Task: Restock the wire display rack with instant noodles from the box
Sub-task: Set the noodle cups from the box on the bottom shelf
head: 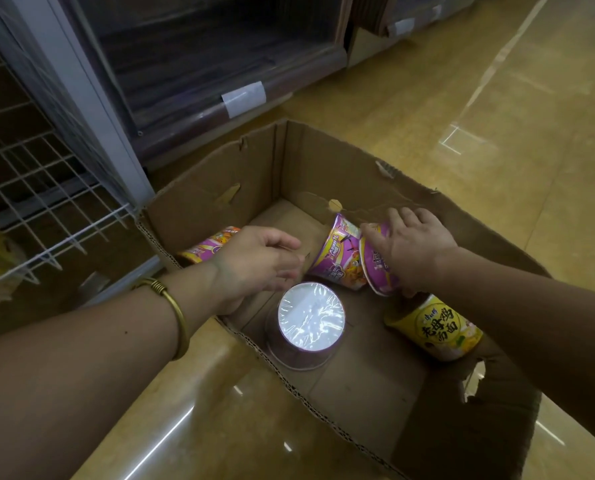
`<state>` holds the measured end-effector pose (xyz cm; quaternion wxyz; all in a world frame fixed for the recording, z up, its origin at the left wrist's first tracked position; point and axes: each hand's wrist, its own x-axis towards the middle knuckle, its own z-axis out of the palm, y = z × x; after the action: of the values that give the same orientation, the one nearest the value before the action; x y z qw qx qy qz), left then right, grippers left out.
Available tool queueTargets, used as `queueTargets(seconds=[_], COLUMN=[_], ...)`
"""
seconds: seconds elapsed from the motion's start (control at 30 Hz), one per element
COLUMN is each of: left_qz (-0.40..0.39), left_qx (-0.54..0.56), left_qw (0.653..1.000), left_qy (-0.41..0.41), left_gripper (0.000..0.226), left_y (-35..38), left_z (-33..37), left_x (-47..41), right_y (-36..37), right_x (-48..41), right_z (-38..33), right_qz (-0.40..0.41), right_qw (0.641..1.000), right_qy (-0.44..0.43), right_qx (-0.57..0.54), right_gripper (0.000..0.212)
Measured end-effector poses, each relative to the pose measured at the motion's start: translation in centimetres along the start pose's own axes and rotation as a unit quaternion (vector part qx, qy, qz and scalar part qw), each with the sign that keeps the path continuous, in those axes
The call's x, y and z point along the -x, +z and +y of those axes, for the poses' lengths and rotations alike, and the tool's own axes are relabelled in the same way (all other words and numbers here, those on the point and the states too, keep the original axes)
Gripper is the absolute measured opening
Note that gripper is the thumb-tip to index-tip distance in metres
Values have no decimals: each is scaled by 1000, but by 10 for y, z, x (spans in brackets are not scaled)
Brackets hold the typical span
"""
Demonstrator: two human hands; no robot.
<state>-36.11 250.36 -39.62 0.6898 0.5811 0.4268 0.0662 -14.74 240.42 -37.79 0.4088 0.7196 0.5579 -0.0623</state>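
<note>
An open cardboard box (199, 202) lies on the floor with several instant noodle cups inside. My right hand (414, 249) grips a purple cup (379, 268) lying on its side by the far wall. A second purple cup (337, 258) lies right beside it. My left hand (254, 261) hovers inside the box with loosely curled fingers, holding nothing, its fingertips close to that second cup. Behind my left hand lies another purple cup (206, 249). An upside-down cup (310, 315) shows its shiny white bottom. A yellow cup (438, 329) lies at the right.
The white wire display rack (39, 188) stands at the left, its lower shelf bare. A grey post (91, 98) rises beside it. Dark plastic-wrapped boards (202, 64) lean behind the box. Glossy tan floor (497, 116) spreads to the right.
</note>
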Motion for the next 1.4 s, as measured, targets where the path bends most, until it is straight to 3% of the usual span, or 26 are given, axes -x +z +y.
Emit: queueTargets(seconds=[0.1,0.23,0.33,0.43,0.57,0.63,0.77,0.87,1.0,1.23,1.4], left_qz=[13,32,22,0,-26,-65,-80,-82,-60,17,47], left_qx=[4,25,38,39,93,158,257,279,290,233,208], left_qw=[1000,998,996,993,986,973,953,950,951,972,977], left_qy=[-5,-38,-83,-112,-137,-152,-141,-115,-85,-15,22], left_gripper=[16,8,43,59,61,64,65,64,58,37,32], left_y=[-2,-5,-6,-5,-3,-5,-13,-19,-22,-22,-21], left_z=[-1,3,4,6,15,20,28,30,29,25,23], left_x=[-3,-3,-5,-6,-4,-2,4,7,6,0,-3], right_y=[-6,-23,-29,-42,-53,-49,-44,-41,-34,-27,-24], right_x=[1,13,25,37,44,37,22,15,10,0,-7], right_z=[6,28,41,51,44,32,11,-2,-18,-26,-30], right_qz=[24,47,75,91,136,148,180,222,250,231,214], right_qw=[998,977,946,878,747,690,627,657,682,737,782], right_qy=[11,3,-16,-55,-136,-163,-201,-179,-151,-125,-87], right_qx=[-60,-209,-314,-466,-637,-690,-731,-698,-670,-622,-579], right_gripper=[112,116,115,115,102,116,124,128,112,96,70])
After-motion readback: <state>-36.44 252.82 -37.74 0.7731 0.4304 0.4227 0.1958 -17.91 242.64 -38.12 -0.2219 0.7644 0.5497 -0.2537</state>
